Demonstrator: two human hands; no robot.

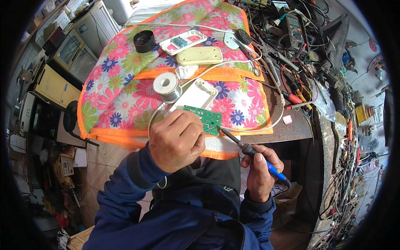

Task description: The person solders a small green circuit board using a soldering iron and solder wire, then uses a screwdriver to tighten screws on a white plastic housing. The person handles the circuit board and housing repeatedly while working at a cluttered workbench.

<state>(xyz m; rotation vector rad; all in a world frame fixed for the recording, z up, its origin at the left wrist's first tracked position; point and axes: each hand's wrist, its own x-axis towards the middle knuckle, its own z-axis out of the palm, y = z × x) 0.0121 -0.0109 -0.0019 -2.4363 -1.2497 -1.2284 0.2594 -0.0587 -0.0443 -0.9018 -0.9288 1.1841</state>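
Note:
My left hand (pixel 177 139) is closed on the left part of a green circuit board (pixel 211 121), held up above the flowered cloth. My right hand (pixel 261 171) grips a soldering iron (pixel 268 166) with a blue and black handle. The iron's tip meets the board's right edge area, though whether it touches is too small to tell. Just behind the board lies an open white plastic case half (pixel 199 92). A spool of solder wire (pixel 167 87) stands beside the case. My left fingertips are hidden behind the knuckles.
On the flowered cloth (pixel 112 102) stand a black round cup (pixel 144 41), a cream case cover (pixel 199 56), a white tray with blue terminal blocks (pixel 182 42) and scissors (pixel 249 54). A white cable (pixel 278 116) loops around. Tangled tools, leads and a multimeter (pixel 295 31) crowd the right.

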